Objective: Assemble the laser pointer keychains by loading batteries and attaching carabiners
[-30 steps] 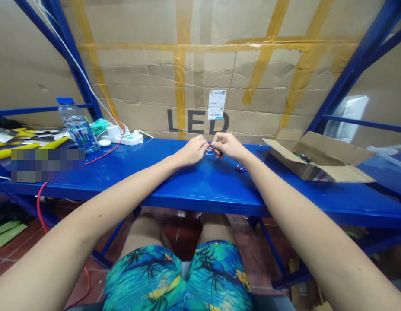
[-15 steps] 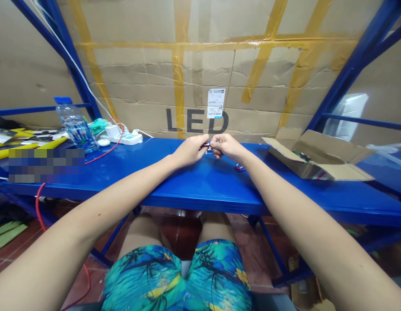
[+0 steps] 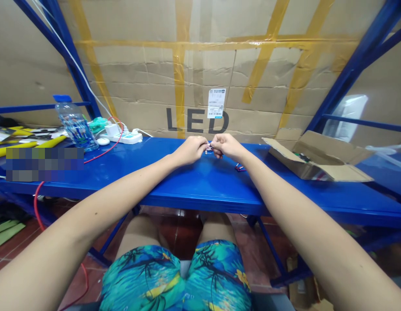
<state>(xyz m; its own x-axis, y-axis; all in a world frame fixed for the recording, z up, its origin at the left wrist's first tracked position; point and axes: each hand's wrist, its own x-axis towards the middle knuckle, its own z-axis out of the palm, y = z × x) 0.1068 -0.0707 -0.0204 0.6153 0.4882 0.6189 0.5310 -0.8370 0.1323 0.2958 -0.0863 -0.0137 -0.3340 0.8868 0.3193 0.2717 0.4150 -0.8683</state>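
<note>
Both my arms reach forward over the blue shelf top point(image 3: 200, 185). My left hand point(image 3: 190, 150) and my right hand point(image 3: 227, 145) meet at the far middle, fingers pinched together on a small wired part point(image 3: 208, 149) with red and dark leads. The part is tiny and mostly hidden between my fingertips. A second small bundle of red and dark wire point(image 3: 240, 167) lies on the shelf just beside my right wrist.
An open cardboard box point(image 3: 317, 160) sits at the right. At the left stand a water bottle point(image 3: 74, 126), a white power strip point(image 3: 123, 137) with a red cable, and yellow pieces point(image 3: 28, 146). A taped cardboard sheet marked LED point(image 3: 197, 121) forms the back wall.
My hands stay pinched on the small part in almost the same spot; the fingers shift slightly. The view drifts a little.
</note>
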